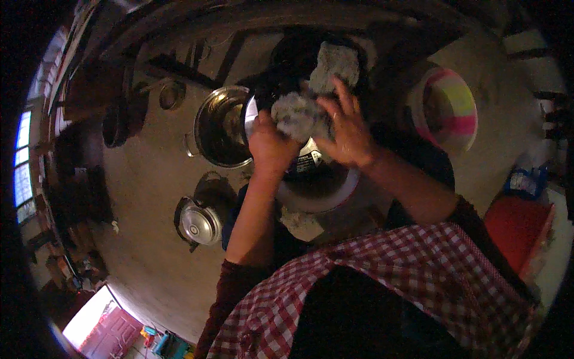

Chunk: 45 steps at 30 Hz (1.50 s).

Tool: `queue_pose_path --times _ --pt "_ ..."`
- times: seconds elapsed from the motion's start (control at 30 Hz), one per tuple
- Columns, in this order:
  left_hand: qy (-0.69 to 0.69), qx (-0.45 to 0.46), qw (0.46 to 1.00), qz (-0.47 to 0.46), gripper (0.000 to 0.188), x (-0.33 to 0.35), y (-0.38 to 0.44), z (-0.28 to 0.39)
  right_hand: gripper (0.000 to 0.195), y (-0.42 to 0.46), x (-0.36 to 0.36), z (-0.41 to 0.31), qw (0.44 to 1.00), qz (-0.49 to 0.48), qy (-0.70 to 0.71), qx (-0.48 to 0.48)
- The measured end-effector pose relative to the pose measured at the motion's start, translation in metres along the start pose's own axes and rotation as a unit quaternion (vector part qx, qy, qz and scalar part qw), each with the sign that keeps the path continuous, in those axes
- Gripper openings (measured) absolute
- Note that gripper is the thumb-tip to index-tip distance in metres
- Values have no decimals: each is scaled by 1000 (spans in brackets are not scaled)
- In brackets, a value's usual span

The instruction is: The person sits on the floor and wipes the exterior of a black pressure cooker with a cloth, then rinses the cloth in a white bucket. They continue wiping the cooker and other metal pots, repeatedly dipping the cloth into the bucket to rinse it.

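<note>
My left hand (274,143) grips a rough, pale grey, crumbly lump (297,116) over a round basin (329,199). At the lump's right side is my right hand (347,125), its fingers spread; whether they touch the lump is hard to tell. A second pale, blocky lump (336,65) lies just beyond my right fingertips, on something dark. Between my wrists shows a dark label with writing (307,162) on a shiny surface. A steel pot (224,128) with side handles stands left of my left hand, dark inside.
A metal kettle (197,223) stands on the floor at the lower left. To the right are a pink, white and yellow-green bucket (468,107), a blue container (525,181) and a red surface (515,229). A small round vessel (171,95) sits beyond the pot.
</note>
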<state>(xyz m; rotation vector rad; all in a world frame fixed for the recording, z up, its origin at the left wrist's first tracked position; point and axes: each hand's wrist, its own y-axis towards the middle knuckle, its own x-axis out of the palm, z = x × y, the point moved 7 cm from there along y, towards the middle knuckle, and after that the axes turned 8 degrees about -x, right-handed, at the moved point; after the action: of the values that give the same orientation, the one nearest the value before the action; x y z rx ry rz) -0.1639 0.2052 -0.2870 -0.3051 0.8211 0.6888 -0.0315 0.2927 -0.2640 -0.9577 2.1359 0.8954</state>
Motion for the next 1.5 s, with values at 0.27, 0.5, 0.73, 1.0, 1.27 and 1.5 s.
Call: queue_pose_path --times 0.27,0.5,0.73,1.0,1.27,1.5 --pt "72 -12 997 5 61 -30 -21 -6 63 50 39 4 962 -157 149 168" --pt "81 -46 992 81 53 -73 -8 -24 68 -37 35 -69 998 -22 -9 -65" --pt "68 33 996 55 56 -68 -23 2 64 44 38 15 947 28 240 213" --pt "11 70 994 78 54 -78 -34 5 57 26 21 61 866 -21 434 248" --pt "27 -19 992 120 51 -89 -33 -21 44 -26 33 -33 981 130 135 53" --pt "-18 -4 980 198 48 -110 -31 -41 51 -80 39 -30 988 -30 125 84"
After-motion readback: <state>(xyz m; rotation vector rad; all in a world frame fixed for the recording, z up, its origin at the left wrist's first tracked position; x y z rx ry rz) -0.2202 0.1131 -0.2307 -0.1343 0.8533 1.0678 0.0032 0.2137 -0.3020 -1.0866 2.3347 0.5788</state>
